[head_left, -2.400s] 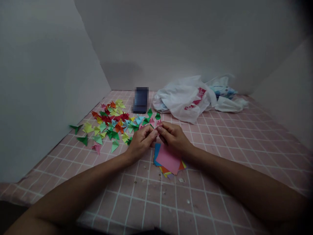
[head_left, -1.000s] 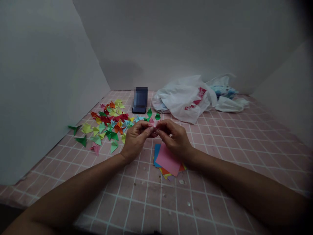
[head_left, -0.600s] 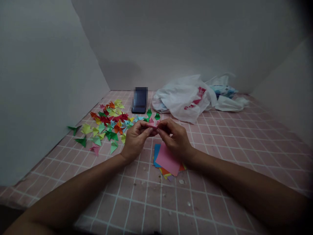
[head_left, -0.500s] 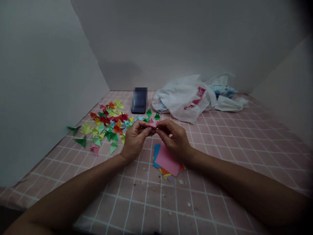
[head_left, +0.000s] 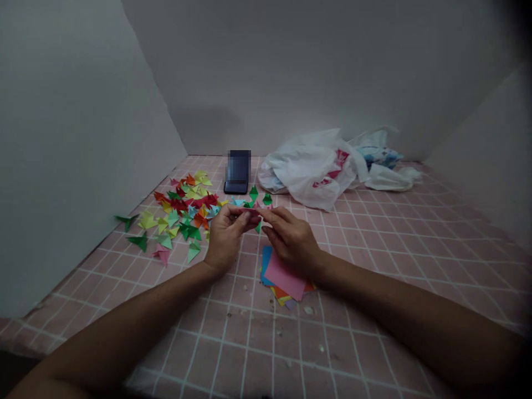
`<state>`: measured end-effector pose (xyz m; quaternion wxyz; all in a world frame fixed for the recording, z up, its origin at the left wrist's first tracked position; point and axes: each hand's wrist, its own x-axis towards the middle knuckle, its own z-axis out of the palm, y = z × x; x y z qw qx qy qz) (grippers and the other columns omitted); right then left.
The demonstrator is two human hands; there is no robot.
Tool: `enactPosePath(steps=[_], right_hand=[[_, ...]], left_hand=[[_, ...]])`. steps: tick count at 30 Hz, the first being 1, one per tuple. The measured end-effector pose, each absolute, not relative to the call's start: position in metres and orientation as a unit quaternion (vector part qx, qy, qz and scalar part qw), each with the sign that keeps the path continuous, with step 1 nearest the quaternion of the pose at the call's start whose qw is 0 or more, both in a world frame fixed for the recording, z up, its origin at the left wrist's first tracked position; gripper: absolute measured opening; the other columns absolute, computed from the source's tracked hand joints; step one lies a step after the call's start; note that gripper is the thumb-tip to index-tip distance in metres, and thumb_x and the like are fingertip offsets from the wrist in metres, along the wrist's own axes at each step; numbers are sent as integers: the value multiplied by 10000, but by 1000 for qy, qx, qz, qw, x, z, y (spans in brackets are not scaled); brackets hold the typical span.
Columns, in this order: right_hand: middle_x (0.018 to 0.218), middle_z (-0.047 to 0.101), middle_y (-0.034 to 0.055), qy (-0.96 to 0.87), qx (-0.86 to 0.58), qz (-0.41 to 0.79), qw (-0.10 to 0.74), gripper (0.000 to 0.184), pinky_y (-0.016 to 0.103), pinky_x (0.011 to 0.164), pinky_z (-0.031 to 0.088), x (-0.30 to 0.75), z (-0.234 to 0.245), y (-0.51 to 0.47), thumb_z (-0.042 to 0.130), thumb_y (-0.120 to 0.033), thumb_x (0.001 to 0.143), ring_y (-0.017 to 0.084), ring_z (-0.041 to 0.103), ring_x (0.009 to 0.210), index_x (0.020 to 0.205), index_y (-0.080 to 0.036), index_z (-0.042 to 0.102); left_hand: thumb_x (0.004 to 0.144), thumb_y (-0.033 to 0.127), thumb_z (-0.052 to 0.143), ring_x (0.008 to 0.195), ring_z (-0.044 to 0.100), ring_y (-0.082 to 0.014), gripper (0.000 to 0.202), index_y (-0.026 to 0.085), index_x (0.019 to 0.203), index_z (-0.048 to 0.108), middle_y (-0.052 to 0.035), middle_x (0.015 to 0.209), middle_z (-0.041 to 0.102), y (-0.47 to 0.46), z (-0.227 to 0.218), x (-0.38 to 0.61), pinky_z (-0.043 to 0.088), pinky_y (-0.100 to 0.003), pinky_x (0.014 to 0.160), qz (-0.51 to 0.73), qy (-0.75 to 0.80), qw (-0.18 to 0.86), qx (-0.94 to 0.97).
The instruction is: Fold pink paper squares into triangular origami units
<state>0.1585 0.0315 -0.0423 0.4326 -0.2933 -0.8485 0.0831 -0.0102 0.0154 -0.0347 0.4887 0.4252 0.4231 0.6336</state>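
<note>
My left hand (head_left: 225, 235) and my right hand (head_left: 290, 238) meet above the pink tiled surface (head_left: 374, 260), both pinching a small folded pink paper piece (head_left: 250, 211) between their fingertips. Right below the right hand lies a stack of coloured square papers (head_left: 286, 275) with a pink sheet on top. To the left spreads a scatter of several folded paper triangles (head_left: 183, 209) in green, yellow, red, orange and blue.
A dark phone (head_left: 238, 172) leans against the back wall. A crumpled white plastic bag (head_left: 310, 167) and more white wrapping (head_left: 384, 166) lie at the back right. Grey walls close in on the left, back and right.
My hands have lifted a little and shifted. The right fingers have stretched out flatter along the pink piece. Everything on the tiles stayed where it was.
</note>
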Motion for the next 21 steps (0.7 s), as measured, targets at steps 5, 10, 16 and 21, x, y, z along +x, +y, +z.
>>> enactPosePath(steps=[5,10,16,21], right_hand=[[1238,681,167,-870,-279,48,404,470,423,861,608,158,-46,32,488,-149,983,284,686,1086,1450,-174,528],[1248,678,172,-876,-274,49,394,482,434,852,610,157,-47,31,488,-139,981,284,687,1075,1463,-164,503],[1050,686,100,-841,-252,141,457,266,380,836,576,157,-41,32,486,-152,1002,218,672,984,1193,-216,660],[906,666,58,-760,-306,232,523,178,347,756,523,160,-36,37,518,-172,989,194,641,859,1043,-210,684]], left_hand=[[748,339,822,750,748,-145,322,166,853,572,-14,845,742,18,-38,-11,629,-354,824,640,428,496,402],[747,308,813,753,745,-137,303,160,849,569,-6,807,736,18,-40,-10,624,-340,828,645,429,512,371],[745,298,813,744,722,-122,273,157,833,597,5,793,719,16,-37,-10,622,-315,811,640,416,502,406],[793,313,799,760,742,-141,254,169,860,601,-23,846,746,13,-34,-9,615,-314,811,631,408,481,451]])
